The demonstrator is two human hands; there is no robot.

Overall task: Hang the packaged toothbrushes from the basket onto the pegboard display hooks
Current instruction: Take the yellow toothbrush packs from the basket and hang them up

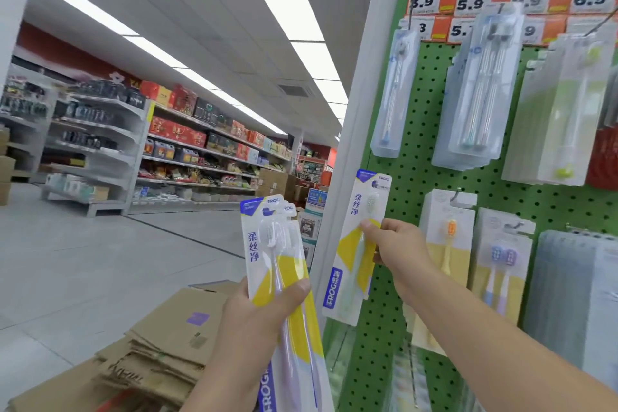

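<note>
Now the right hand (398, 246) is pinching one toothbrush pack (356, 251) against the green pegboard (421, 177). Left of it, the left hand (264, 314) is gripping a stack of packs (277, 264), thumb across the front.

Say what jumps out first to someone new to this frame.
The green pegboard on the right, hung with clear toothbrush packs under orange price tags. In front, the right hand pinches a single pack against the pegboard's left edge, while the left hand grips a bunch of packs lower centre.
</note>
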